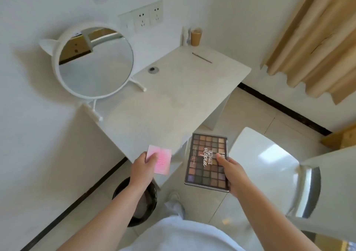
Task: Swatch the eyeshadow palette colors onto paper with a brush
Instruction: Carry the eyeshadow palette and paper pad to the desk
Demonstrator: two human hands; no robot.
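Here I stand at the desk (173,100), both hands out in front of me above its near edge. My right hand (232,171) grips the palette (207,160) by its right side, thumb curled over the clear lid and the other fingers hidden underneath. The palette is closed, held roughly flat in the air just off the desk's near right corner, its rows of brown, green and purple shades showing through the lid. My left hand (143,167) pinches a pink pad (159,159) at its lower left corner, thumb on top, holding it over the desk's front edge. The pad and the palette are near each other but not touching.

Far across the desk a thin brush (201,57) lies flat near the back right, well apart from my hands. Behind it a brown cup (196,36) stands against the wall. A round white mirror (95,62) with ears stands on the left of the desk. A white chair (265,158) sits to my right, and a black bin (138,200) is on the floor below my left arm.
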